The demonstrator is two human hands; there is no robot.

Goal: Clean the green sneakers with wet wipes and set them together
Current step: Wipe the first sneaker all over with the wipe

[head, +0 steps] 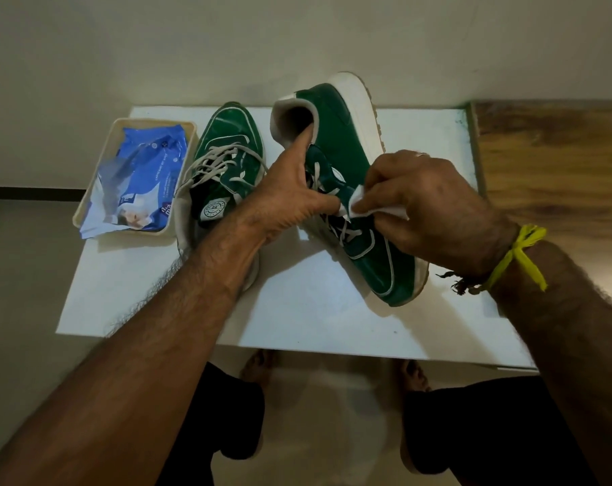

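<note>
Tipping off the white table point(297, 310) is the likeliest risk for the tilted green sneaker point(346, 152), should the left hand point(283, 201) loosen; its fingers reach inside the collar, grasping it. The other sneaker point(224, 149) stands just beside. The right hand point(427, 212) pinches a wet wipe point(360, 205) against the laces.

wipes pack point(141, 177) print blurred, sneaker badge point(213, 209) illegible
</note>
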